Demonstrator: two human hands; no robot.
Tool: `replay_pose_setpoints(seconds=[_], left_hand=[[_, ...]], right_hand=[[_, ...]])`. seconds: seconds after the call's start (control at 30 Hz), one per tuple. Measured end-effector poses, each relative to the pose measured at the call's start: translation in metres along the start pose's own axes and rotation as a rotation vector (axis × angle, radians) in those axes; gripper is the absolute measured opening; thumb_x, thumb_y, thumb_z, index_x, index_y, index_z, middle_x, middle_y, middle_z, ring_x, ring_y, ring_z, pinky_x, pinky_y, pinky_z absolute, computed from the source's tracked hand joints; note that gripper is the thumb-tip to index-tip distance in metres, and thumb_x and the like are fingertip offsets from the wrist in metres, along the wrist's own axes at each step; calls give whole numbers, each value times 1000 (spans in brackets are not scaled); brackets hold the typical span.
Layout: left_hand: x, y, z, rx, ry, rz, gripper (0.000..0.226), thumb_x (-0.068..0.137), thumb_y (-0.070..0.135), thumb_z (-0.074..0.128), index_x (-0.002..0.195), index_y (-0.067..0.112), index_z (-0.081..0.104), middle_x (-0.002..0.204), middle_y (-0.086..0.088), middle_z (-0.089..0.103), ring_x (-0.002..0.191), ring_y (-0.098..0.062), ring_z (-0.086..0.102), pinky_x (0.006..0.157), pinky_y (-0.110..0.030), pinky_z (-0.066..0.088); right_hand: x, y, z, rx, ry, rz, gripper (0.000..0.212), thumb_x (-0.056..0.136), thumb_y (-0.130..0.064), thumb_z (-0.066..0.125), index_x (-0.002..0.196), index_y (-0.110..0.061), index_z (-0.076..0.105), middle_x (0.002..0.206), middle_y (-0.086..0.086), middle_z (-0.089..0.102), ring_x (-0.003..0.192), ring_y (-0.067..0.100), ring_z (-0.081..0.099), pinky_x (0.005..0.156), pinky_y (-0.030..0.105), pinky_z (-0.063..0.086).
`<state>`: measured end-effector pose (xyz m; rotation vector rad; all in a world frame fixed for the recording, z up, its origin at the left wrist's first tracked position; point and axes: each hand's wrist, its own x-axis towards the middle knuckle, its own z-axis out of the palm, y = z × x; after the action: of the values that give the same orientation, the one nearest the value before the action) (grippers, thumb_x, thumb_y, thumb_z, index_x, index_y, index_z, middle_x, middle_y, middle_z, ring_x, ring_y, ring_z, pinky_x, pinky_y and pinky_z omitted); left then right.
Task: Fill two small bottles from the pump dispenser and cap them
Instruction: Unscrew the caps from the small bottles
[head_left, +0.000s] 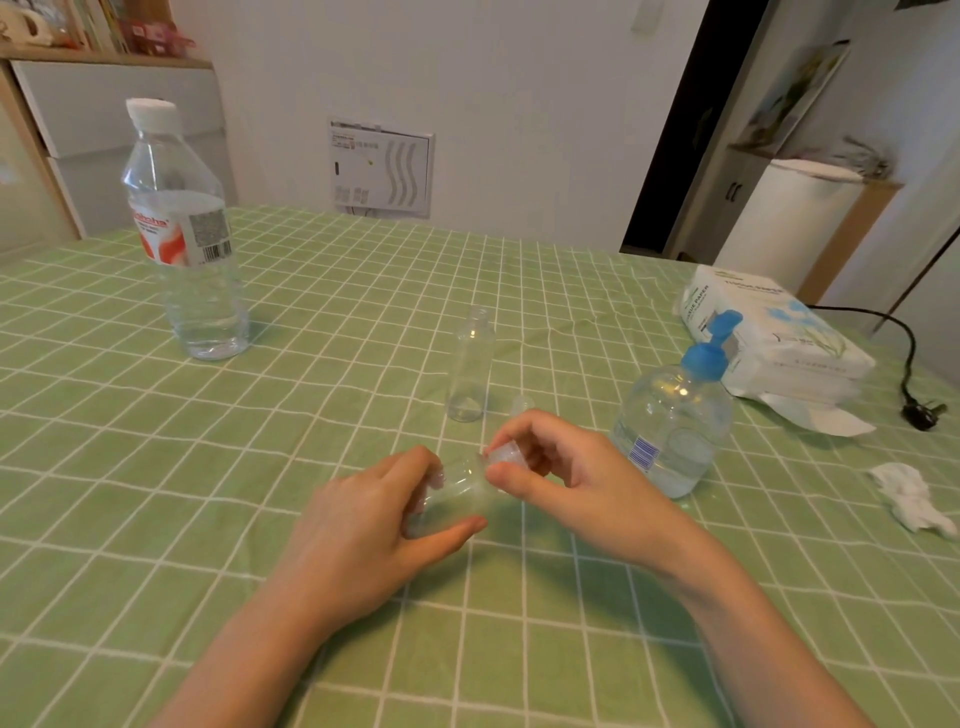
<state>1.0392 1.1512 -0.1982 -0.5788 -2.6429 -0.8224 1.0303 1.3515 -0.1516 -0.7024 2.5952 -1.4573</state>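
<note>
Small bottle one (457, 493) is off the surface (260, 441), lying tilted on its side between both hands, near the front middle of the green checked cloth. The left grip (363, 525) is curled round its body, thumb below and fingers above. The right grip (576, 483) pinches a clear ribbed cap (503, 454) at the bottle's mouth between thumb and fingertips. The cap sits at the neck, but I cannot tell whether it is being screwed on or taken off, nor whether it is fully seated. The bottle is clear, and I cannot say whether there is liquid inside.

Small bottle two (470, 364) stands upright just beyond the hands, its mouth uncovered, and looks empty or close to it. A loose cap (522, 404) seems to lie just beside its base, partly hidden behind the right fingers. The pump dispenser (675, 431), with its blue head, stands near the right hand and holds some clear liquid at the bottom; neither hand touches it.

My reading is that at most half the job is done. If the held bottle is filled, capping it is the step in hand. The standing bottle, in any case, is yet to be pumped full and capped.

A large water bottle (187, 249) stands well apart at the far left, a tissue pack (779, 338) lies behind the dispenser, and a crumpled tissue (909, 499) lies at the right edge.
</note>
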Motion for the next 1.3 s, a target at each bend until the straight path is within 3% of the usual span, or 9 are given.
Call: replay_pose_setpoints(seconds=[0.07, 0.2, 0.3, 0.53, 0.6, 0.73, 0.9, 1.13, 1.3], left_hand=[[0, 0, 0, -6, 9, -2, 49, 67, 77, 42, 83, 32, 50, 56, 16, 45, 48, 1, 44, 45, -13, 29], [0, 0, -1, 1, -2, 3, 50, 67, 79, 43, 84, 32, 50, 59, 15, 47, 49, 1, 45, 46, -12, 29], [0, 0, -1, -2, -2, 6, 51, 67, 79, 43, 84, 31, 51, 59, 14, 47, 50, 0, 45, 46, -13, 30], [-1, 0, -1, -29, 9, 5, 46, 67, 79, 44, 81, 36, 47, 56, 16, 46, 52, -1, 49, 44, -13, 30], [0, 0, 0, -103, 21, -22, 45, 66, 78, 47, 76, 35, 46, 53, 13, 46, 60, -2, 51, 45, -14, 32], [3, 1, 1, -383, 90, -115, 40, 63, 67, 58, 75, 29, 52, 53, 10, 51, 49, -4, 46, 48, -11, 36], [4, 2, 1, -505, 151, -174, 40, 61, 62, 61, 75, 25, 55, 53, 12, 50, 44, -3, 42, 46, -8, 35], [5, -1, 3, -508, 167, -191, 43, 61, 66, 59, 75, 26, 55, 54, 12, 52, 45, -3, 43, 47, -11, 37], [6, -3, 5, -511, 186, -195, 44, 60, 66, 59, 75, 25, 55, 51, 12, 49, 44, -3, 42, 47, -10, 36]], right_hand=[[0, 0, 0, 13, -1, -14, 20, 85, -27, 69, 104, -26, 62, 94, -7, 63, 90, 14, 60, 85, 28, 50], [0, -3, -2, -37, -20, 23, 28, 82, -47, 61, 105, -31, 62, 87, -17, 59, 87, 6, 58, 82, 24, 49], [-1, -5, -3, -29, -18, -1, 21, 88, -27, 64, 108, -30, 62, 92, -12, 61, 88, 6, 59, 85, 24, 50], [-4, -8, -10, -33, -17, -1, 17, 87, -22, 66, 103, -26, 65, 84, -17, 63, 82, 8, 60, 79, 20, 49], [-6, -8, -15, 48, 41, -17, 20, 85, -15, 68, 103, -23, 66, 93, -6, 68, 90, 10, 64, 83, 21, 52], [0, 3, -17, 120, 170, 24, 25, 78, -4, 73, 99, -13, 63, 96, 1, 72, 92, 11, 67, 87, 23, 52], [12, 23, 0, 84, 223, 149, 23, 73, -11, 79, 85, -14, 59, 91, 2, 74, 86, 20, 66, 78, 20, 52], [16, 42, 18, 53, 276, 170, 23, 74, -7, 77, 80, -17, 57, 96, -5, 71, 92, 9, 67, 85, 22, 54], [14, 44, 19, -87, 217, 208, 35, 73, -23, 80, 97, -30, 56, 97, -17, 71, 92, -20, 54, 75, -5, 33]])
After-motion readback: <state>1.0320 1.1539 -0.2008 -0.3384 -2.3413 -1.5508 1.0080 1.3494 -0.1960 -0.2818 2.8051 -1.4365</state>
